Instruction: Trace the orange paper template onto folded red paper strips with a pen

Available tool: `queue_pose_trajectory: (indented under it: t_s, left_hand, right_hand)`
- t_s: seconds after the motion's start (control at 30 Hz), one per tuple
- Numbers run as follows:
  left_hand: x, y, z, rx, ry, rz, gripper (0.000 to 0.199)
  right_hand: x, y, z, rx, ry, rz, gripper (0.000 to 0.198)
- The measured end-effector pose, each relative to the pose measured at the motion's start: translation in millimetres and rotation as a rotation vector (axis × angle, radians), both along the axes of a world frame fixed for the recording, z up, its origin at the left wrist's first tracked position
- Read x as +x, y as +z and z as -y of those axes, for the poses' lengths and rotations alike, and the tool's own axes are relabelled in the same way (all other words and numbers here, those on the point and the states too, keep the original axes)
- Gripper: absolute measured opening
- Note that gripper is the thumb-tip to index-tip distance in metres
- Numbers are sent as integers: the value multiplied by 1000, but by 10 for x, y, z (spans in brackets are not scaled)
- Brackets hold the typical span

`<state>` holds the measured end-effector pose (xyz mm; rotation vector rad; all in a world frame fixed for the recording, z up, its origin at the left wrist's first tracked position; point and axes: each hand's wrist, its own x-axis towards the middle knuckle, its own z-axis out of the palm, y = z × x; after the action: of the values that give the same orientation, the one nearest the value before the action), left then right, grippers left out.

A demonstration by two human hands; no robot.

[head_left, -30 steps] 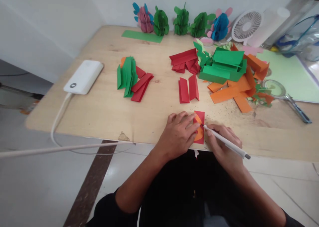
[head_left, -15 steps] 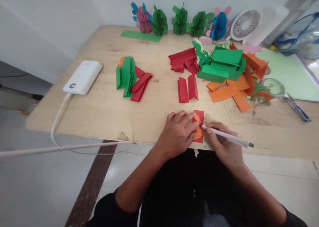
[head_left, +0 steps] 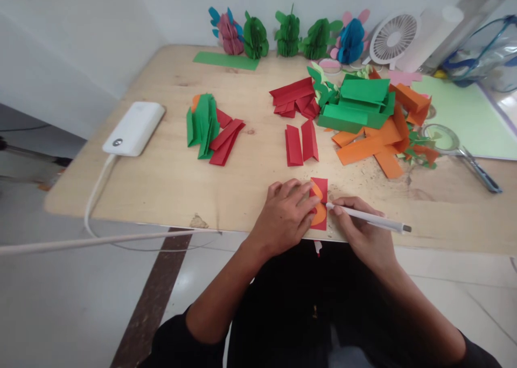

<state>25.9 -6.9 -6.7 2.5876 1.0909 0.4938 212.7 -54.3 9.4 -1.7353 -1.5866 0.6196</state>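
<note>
As the left hand (head_left: 283, 214) lies palm down at lower centre of the frame, fingers loosely spread and grasping nothing, we see its fingertips press an orange cutout (head_left: 319, 215) onto a red paper strip (head_left: 324, 190). The strip sits just to that hand's right, near the table's front edge, its long axis running up and down the frame. From the other side, the right hand (head_left: 365, 230) closes its fingers around a white pen (head_left: 383, 222), slanted from lower right toward the strip's right edge. The left hand is nearer, touching the papers; the right stands just beside them. At this size, we cannot be sure whether the pen's tip touches the paper.
</note>
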Motion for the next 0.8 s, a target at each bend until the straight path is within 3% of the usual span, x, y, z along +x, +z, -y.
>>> queue_pose_trajectory:
  t_s: [0.8]
  left_hand:
    - [31,-25,0,42,5,-10,28]
  right_hand:
    - [-3,-70,88,124,-5,74,10]
